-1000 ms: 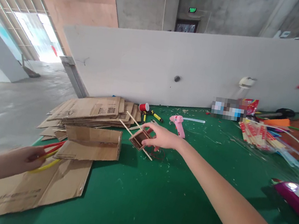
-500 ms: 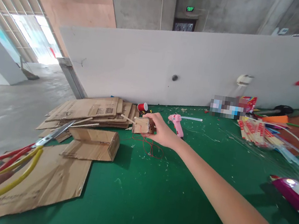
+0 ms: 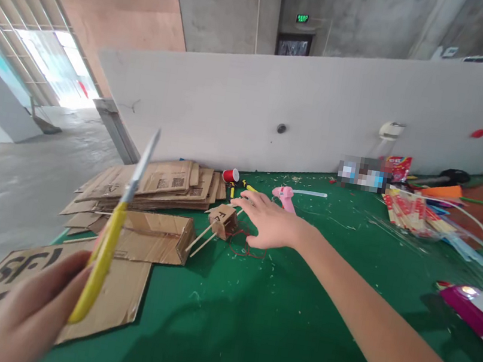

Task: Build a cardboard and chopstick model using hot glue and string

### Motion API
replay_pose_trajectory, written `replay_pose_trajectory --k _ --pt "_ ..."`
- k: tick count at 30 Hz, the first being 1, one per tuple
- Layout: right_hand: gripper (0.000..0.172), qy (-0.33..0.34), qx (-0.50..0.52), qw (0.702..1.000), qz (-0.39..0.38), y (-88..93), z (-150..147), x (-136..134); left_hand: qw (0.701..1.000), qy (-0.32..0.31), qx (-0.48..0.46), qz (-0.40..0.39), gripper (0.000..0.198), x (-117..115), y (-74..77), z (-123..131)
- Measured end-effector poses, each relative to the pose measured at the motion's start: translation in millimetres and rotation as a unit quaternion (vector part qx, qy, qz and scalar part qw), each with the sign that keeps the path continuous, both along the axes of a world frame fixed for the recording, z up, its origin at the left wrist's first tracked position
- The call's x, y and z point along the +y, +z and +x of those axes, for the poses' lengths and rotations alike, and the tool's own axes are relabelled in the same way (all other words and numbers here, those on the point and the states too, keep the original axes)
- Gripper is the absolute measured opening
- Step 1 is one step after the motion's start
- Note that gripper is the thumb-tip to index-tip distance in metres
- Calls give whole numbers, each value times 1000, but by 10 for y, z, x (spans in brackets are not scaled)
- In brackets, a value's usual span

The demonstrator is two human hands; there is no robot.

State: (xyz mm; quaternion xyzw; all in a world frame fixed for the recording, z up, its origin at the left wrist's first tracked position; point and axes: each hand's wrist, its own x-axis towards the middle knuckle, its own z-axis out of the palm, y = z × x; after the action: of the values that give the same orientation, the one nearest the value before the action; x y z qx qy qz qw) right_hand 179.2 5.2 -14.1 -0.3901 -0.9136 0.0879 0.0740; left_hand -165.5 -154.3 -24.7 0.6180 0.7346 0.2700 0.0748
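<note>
My left hand (image 3: 29, 312) is closed round the yellow handle of a pair of scissors (image 3: 112, 234), held up at the lower left with the blade pointing upward. My right hand (image 3: 269, 221) reaches out over the green table with fingers spread, just right of a small cardboard box with wooden sticks through it (image 3: 221, 221). The box rests on the table, and I cannot tell whether my fingertips touch it. A loose red wire (image 3: 247, 247) lies under the hand.
Flattened cardboard sheets (image 3: 155, 177) are stacked at the back left, a folded box (image 3: 155, 238) and a large sheet (image 3: 119, 296) nearer. A pink glue gun (image 3: 283, 196), a red cup (image 3: 231, 175), stick bundles (image 3: 409, 212) and a purple device (image 3: 476, 313) lie on the green table (image 3: 247, 327).
My right hand set the stick-pierced box down on the table and opened. My left hand raised the scissors from low at the left edge to upright in front of me.
</note>
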Motion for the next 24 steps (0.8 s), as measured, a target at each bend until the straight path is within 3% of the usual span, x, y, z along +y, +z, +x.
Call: replay_pose_trajectory --k 3,5,10,13,14,18,24 --pt "81 31 33 999 6 236 -43 -175 987 -52 -152 -11 54 118 135 589" --pt "75 51 58 997 14 234 -118 -230 977 -76 -198 -6 50 190 183 856" --pt "71 58 66 996 30 -267 -357 -100 954 -116 -277 -14 44 335 104 1192" --pt "33 46 104 990 82 -477 -394 33 942 -134 -305 -37 45 417 11 1277" --pt "29 41 119 989 83 -474 -370 70 939 -136 -314 -41 44 441 -16 1283" --pt "36 -6 184 983 25 -145 -102 155 941 -144 -304 -28 44 466 -80 1218" --pt "31 -43 301 951 59 483 338 66 980 -138 -110 -87 45 299 -168 1259"
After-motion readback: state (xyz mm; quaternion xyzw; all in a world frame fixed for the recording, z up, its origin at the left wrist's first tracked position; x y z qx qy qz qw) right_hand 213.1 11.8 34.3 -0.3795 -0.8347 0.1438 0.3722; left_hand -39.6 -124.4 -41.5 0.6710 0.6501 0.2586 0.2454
